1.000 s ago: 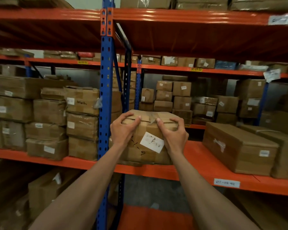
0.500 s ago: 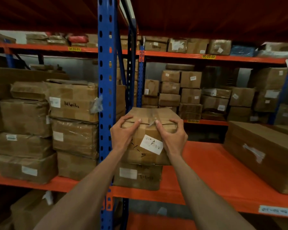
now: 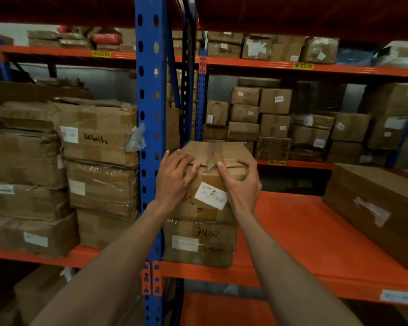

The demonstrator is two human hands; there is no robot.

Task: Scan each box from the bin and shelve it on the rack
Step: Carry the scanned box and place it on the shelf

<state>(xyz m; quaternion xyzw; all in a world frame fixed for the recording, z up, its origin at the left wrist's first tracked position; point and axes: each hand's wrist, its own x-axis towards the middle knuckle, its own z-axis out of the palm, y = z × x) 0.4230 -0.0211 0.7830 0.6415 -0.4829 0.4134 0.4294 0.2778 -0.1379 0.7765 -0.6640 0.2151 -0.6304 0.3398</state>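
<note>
On the left bay of the rack (image 3: 292,234) stood a stack of at least six taped cartons (image 3: 99,137), then the blue upright (image 3: 149,114), and just right of it the left hand (image 3: 174,177) lay with nearly straight fingers pressed over the top front edge of the box (image 3: 210,184) being shelved. That box sat on one lower carton (image 3: 198,243) at the orange shelf's left end, and the right hand (image 3: 242,184) gripped its upper right corner with curled fingers. To finish well, both hands should push it squarely back until flush over the carton below, label (image 3: 210,196) facing out; one long carton (image 3: 372,208) lay further right.
</note>
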